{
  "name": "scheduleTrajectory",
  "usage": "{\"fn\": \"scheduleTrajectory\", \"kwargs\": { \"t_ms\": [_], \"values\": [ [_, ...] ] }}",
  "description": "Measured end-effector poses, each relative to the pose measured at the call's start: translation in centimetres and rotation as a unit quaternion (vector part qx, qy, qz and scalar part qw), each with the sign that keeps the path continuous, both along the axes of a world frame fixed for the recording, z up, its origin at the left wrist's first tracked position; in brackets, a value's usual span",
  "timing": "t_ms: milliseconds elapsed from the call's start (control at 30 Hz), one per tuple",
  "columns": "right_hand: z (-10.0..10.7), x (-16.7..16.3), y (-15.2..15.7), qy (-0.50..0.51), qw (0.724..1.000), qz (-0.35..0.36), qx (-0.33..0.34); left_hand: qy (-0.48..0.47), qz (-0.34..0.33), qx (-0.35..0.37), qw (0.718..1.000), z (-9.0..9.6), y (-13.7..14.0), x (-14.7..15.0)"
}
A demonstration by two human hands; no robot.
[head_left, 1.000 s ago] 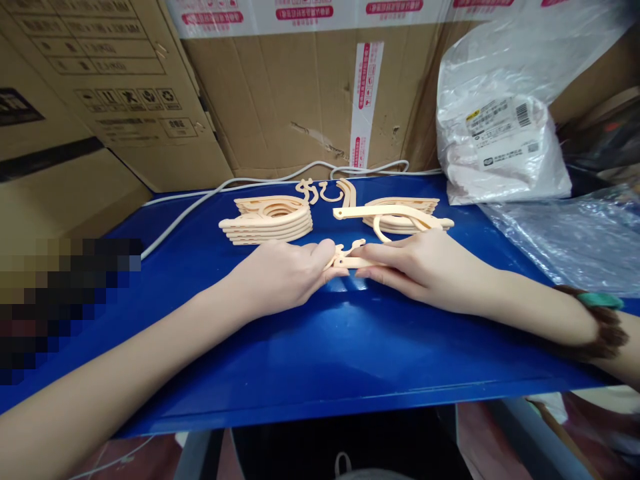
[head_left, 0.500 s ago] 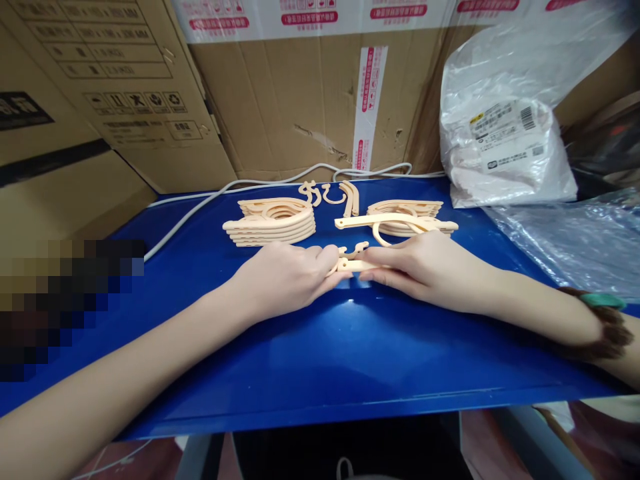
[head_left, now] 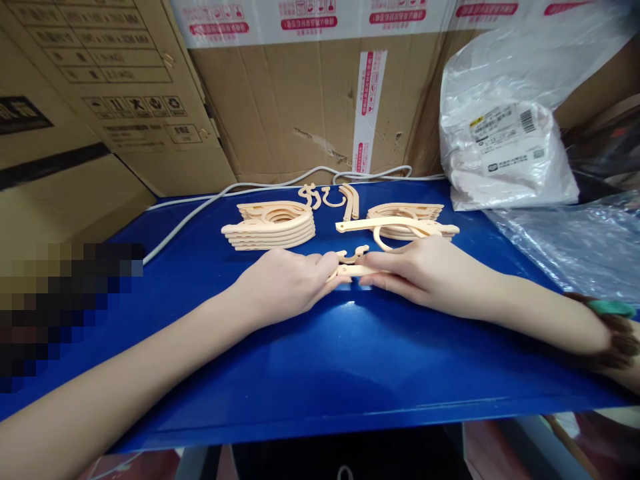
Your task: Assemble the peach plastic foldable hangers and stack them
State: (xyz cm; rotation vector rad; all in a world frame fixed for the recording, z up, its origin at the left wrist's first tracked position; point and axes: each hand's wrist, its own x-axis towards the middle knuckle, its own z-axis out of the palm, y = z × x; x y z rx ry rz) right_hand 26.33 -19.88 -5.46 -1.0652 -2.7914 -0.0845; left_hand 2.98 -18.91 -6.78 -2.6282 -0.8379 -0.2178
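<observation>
My left hand (head_left: pixel 285 283) is closed in a pinch on the end of a cream plastic piece, mostly covered by the fingers. From the right, my right hand (head_left: pixel 425 273) grips a cream hanger arm (head_left: pixel 353 271), whose holed end meets the left fingertips. A small curved hook (head_left: pixel 353 255) shows just behind this joint. Behind my left hand stands a stack of hanger arms (head_left: pixel 273 233). Another stack (head_left: pixel 447 231) lies behind my right hand, with a loose hanger arm (head_left: pixel 367 225) resting across its front and reaching left.
Loose hooks (head_left: pixel 334 197) and short curved pieces (head_left: pixel 351 202) lie at the back of the blue table (head_left: pixel 320 373). A white cable (head_left: pixel 220 195) runs along the cardboard boxes (head_left: pixel 295 100). A plastic-wrapped package (head_left: pixel 510 153) sits at the back right, plastic film (head_left: pixel 575 240) nearer.
The view has tilted slightly, so everything sits a little lower. Both hands keep their grip on the hanger pieces, which have hardly moved.
</observation>
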Motion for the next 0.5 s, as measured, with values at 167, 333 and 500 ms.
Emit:
{"fn": "scheduleTrajectory", "kwargs": {
  "t_ms": [167, 333, 500],
  "values": [
    [-0.17, 0.16, -0.03, -0.027, 0.998, 0.018, 0.057, 0.007, 0.003, -0.015, 1.000, 0.03, -0.03, 0.15],
    [-0.23, 0.28, 0.10, -0.034, 0.995, 0.026, 0.086, 0.002, 0.040, -0.103, 0.994, 0.40, -0.07, 0.28],
    [0.05, 0.36, 0.16, -0.033, 0.992, 0.024, 0.118, -0.025, 0.065, -0.185, 0.980, 0.85, -0.36, 0.56]
  ]
}}
